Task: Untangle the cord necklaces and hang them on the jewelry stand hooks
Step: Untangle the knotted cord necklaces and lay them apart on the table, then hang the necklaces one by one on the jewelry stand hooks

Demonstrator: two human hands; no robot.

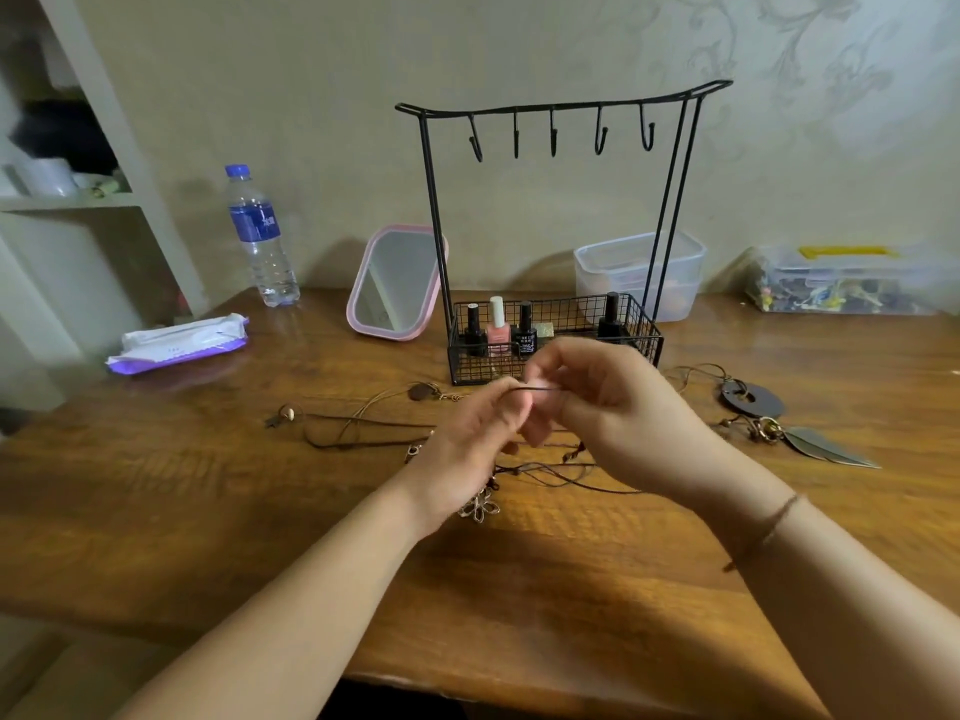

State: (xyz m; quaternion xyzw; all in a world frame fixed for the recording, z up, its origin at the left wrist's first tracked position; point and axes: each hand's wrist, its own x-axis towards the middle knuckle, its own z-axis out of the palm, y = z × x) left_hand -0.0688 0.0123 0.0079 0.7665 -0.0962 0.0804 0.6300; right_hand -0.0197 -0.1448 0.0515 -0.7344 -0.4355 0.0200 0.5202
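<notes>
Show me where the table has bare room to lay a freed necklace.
Free: near edge of table below the forearms; left, between wipes pack and cords. Crowded: from the jewelry stand to the leaf pendant.

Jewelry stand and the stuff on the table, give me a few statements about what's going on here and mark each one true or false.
1. Every hook on the jewelry stand is bare. True.
2. The left hand and right hand pinch one dark cord between them. True.
3. The water bottle lies on its side. False: it stands upright at the back left.
4. The pink mirror sits right of the stand. False: it sits left of it.
5. Nail polish bottles stand in the stand's wire basket. True.
6. The leaf pendant hangs from a hook. False: it lies on the table at the right.
</notes>
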